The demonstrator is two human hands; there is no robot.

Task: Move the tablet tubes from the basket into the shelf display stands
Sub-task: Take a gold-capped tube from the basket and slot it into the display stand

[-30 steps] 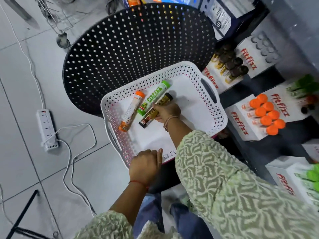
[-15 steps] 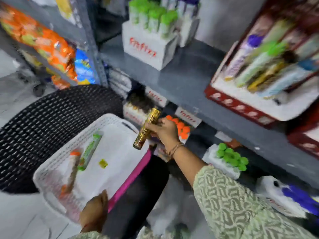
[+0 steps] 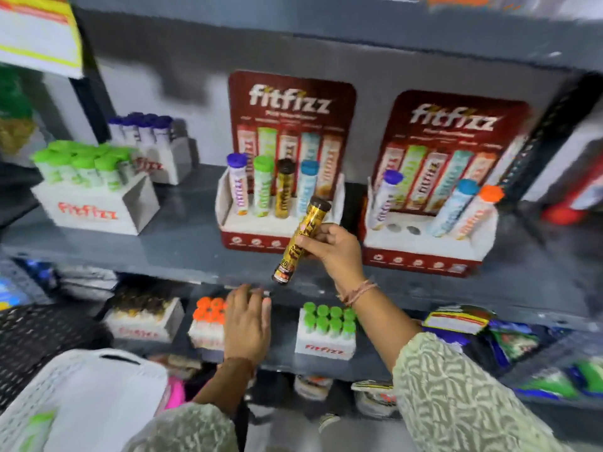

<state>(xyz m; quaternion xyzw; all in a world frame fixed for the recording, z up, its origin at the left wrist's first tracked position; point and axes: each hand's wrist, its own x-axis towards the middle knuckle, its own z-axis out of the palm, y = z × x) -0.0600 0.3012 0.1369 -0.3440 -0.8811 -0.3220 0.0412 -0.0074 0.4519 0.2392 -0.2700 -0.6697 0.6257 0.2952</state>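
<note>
My right hand (image 3: 332,251) grips a gold tablet tube with a brown cap (image 3: 301,239), held tilted in front of the shelf. Just behind it stands a red display stand (image 3: 261,241) holding a purple, a green, a gold and a blue tube. A second red display stand (image 3: 421,261) to the right holds a purple, a blue and an orange tube, with two bare holes showing in its middle. My left hand (image 3: 248,324) hangs open, fingers spread, in front of the lower shelf. The white basket (image 3: 81,383) sits at the bottom left, a green tube partly visible in it.
White boxes of green-capped tubes (image 3: 88,187) and purple-capped tubes (image 3: 153,138) stand on the shelf's left. On the lower shelf are boxes of brown-capped (image 3: 143,316), orange-capped (image 3: 207,321) and green-capped tubes (image 3: 326,331). Snack packets (image 3: 509,340) lie at the lower right.
My right hand lifted the gold tube out of the basket and up to the shelf's display stands. My left hand let go of the basket rim and rose toward the lower shelf.
</note>
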